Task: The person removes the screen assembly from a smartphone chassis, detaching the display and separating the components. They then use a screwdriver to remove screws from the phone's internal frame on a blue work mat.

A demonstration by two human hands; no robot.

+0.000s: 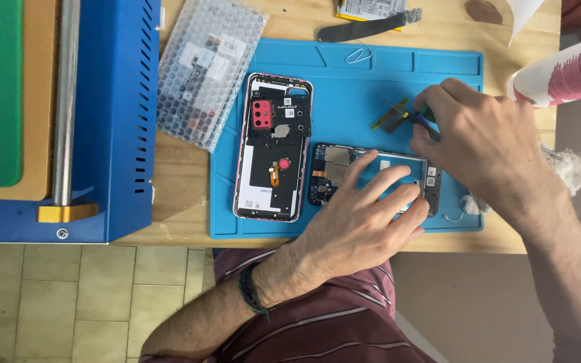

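My left hand [361,218] lies flat, fingers spread, pressing down on an opened phone body [371,180] that rests lengthwise on the blue work mat [458,67], a little right of the frame's centre; its dark circuit board shows at the left end and a blue panel peeks out between my fingers. My right hand [485,144] comes in from the right edge, and its thumb and fingers are pinched together on a pair of fine tweezers [405,114] with yellow and green on the handle — their tips point toward the upper left, over the mat just above the phone body. Just left of that phone body, also on the mat, stands a second opened phone [274,148] with a pinkish frame, a red camera block near its top and white and black inner plates showing. To its upper left, a bubble-wrap pouch [206,70] with small parts inside lies on the wooden table [176,195]. A blue metal machine [115,121] with a steel roller fills the left side. Along the top edge lie a dark flat pry tool [364,28] and a paper clip [356,55] — the clip sits on the mat. A white and pink plastic bottle [566,70] tilts in at the upper right, with white cotton wadding [576,168] below it.
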